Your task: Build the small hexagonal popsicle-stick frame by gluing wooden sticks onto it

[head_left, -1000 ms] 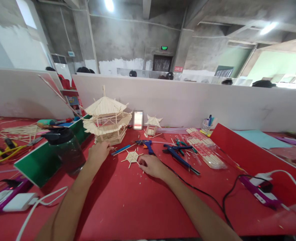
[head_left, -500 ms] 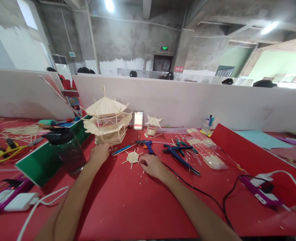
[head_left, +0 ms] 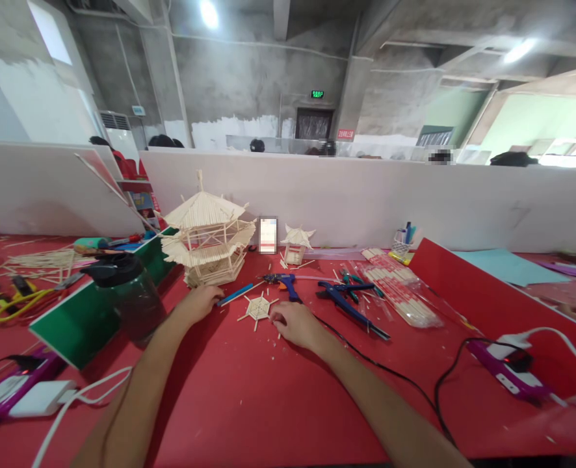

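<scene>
My left hand [head_left: 201, 304] lies on the table in front of a large stick pagoda model [head_left: 207, 237], its fingers stretched forward to the near end of a blue pen-like stick [head_left: 236, 294]. Whether the fingertips touch that stick is hard to tell. Flat on the table between my hands is a small six-sided web of pale sticks [head_left: 258, 309], with stick ends poking out around it. My right hand [head_left: 292, 322] rests at the web's right edge, fingers loosely curled with a gap between thumb and forefinger. Nothing shows held in it.
Behind the web lies a blue glue gun [head_left: 288, 283]; blue cutters [head_left: 349, 302] lie to its right. A small stick pavilion [head_left: 296, 244], bagged sticks [head_left: 400, 286] and a red board [head_left: 463, 305] stand beyond. At left are a dark bottle [head_left: 129, 299] and green board [head_left: 73, 331].
My left hand has shifted slightly right and nearer, closer to the blue stick's end. My right hand and the web have stayed in place. The view has tilted slightly.
</scene>
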Tool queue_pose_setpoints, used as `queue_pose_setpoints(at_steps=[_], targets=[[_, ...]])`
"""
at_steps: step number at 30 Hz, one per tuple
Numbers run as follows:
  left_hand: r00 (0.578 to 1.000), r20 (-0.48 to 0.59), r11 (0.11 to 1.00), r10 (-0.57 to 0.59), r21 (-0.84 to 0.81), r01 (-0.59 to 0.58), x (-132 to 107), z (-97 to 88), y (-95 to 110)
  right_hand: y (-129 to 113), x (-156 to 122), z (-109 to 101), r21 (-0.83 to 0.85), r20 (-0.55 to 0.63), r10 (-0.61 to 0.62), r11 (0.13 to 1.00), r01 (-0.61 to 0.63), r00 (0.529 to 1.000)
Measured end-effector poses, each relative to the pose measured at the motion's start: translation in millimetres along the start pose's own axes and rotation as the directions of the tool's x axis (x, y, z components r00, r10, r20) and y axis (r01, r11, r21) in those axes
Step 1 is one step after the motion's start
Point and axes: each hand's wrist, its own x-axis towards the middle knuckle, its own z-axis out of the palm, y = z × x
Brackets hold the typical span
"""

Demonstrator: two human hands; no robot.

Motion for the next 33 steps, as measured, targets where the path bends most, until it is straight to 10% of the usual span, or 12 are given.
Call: queue_pose_setpoints(at_steps=[33], targets=[[0.988, -0.094, 0.993, -0.12, -0.031, 0.118, -1.1, 1.3, 8.9, -11.5, -2.1, 11.1, 0.039, -0.042, 0.054, 0.998, -0.053, 0.998]])
